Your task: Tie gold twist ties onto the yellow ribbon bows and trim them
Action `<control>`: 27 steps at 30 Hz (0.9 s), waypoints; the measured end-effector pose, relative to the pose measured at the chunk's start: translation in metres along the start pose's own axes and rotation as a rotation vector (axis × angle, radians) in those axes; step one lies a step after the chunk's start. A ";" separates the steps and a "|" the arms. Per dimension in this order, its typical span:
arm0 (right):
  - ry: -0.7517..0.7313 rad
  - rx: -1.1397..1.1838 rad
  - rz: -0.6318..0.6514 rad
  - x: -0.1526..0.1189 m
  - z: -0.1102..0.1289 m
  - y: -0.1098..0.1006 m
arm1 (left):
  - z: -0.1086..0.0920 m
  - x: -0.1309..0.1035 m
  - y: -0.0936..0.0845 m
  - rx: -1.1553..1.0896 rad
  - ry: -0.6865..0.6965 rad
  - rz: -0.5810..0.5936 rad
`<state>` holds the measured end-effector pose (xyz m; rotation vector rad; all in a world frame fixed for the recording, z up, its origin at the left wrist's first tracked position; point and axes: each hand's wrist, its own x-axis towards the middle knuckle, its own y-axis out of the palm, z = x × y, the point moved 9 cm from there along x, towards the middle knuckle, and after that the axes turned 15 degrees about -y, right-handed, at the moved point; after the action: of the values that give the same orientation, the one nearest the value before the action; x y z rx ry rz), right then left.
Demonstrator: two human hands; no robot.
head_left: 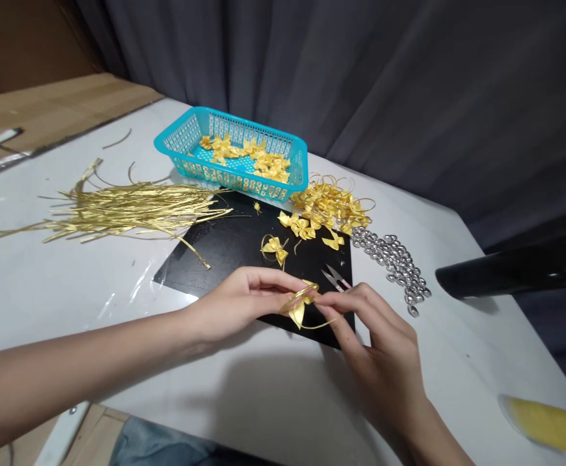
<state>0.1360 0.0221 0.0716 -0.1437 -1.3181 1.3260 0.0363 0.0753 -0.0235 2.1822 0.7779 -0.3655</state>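
Above the lower part of a black mat (215, 246), my left hand (244, 298) pinches a yellow bow (298, 313) with a gold cord looped around it. My right hand (380, 336) has its fingertips closed at the bow's right side, where the cord meets it; a loose cord end curves below. Small snips (334, 277) lie just beyond my right hand, partly hidden by it. Another yellow bow with a cord loop (275, 248) rests on the mat, near several plain bows (297, 224).
A blue basket (239, 175) holding yellow bows stands at the back. Gold cords (132, 210) are spread at left. Looped bows (331, 204) are heaped right of the basket, beside silver beads (394, 259). A black cylindrical object (506, 272) juts in from the right.
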 end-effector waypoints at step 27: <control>-0.070 0.100 -0.079 -0.004 0.001 -0.004 | 0.001 -0.002 0.007 -0.064 -0.072 0.075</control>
<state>0.1384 0.0175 0.0726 0.0243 -1.2998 1.3366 0.0394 0.0698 -0.0193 2.1195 0.6578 -0.3743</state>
